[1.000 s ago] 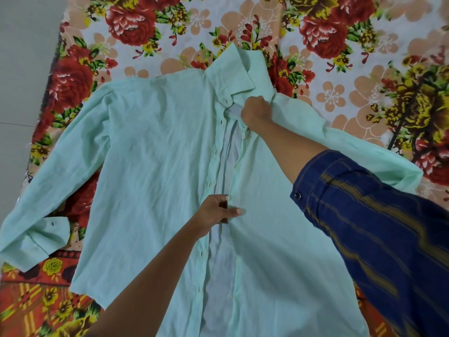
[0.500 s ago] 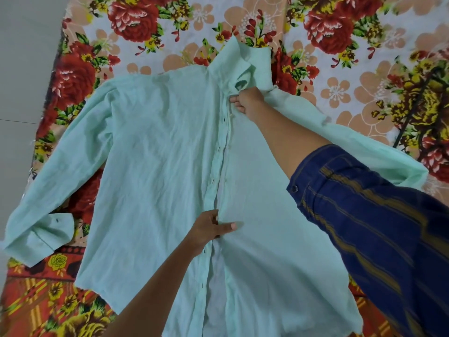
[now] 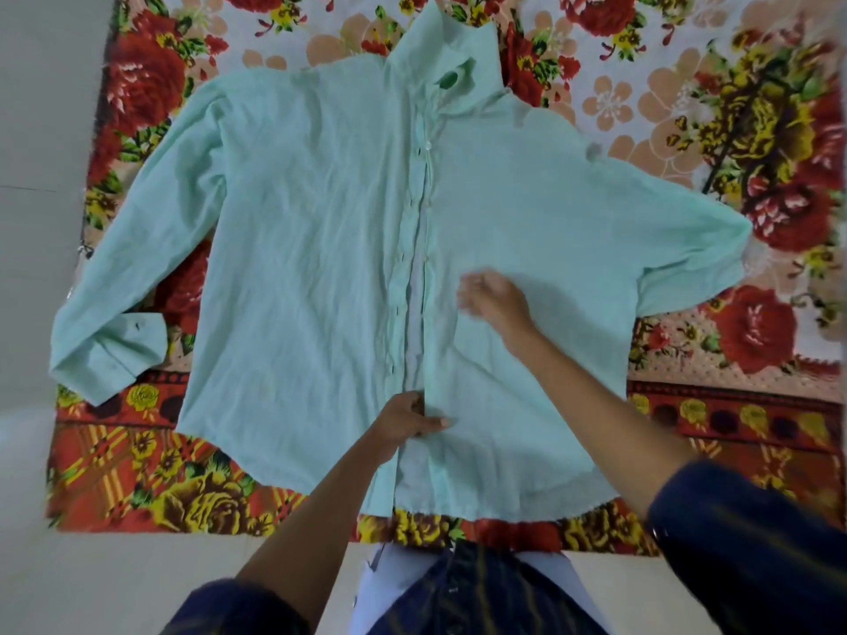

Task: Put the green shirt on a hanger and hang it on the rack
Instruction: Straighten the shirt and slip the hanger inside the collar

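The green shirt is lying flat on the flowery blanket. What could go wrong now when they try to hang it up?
1. The green shirt looks mostly unbuttoned down the front, so it might slide off a hanger.
2. Only the left hand pinches the front edge; the right hand is blurred above the cloth, so lifting now could bunch the shirt.
3. No hanger or rack is in view, and the left sleeve cuff is folded over and may stay creased.

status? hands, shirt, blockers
Left hand pinching placket low. Right hand blurred above green shirt, grip unclear. Shirt flat on floral blanket. No hanger or rack visible.
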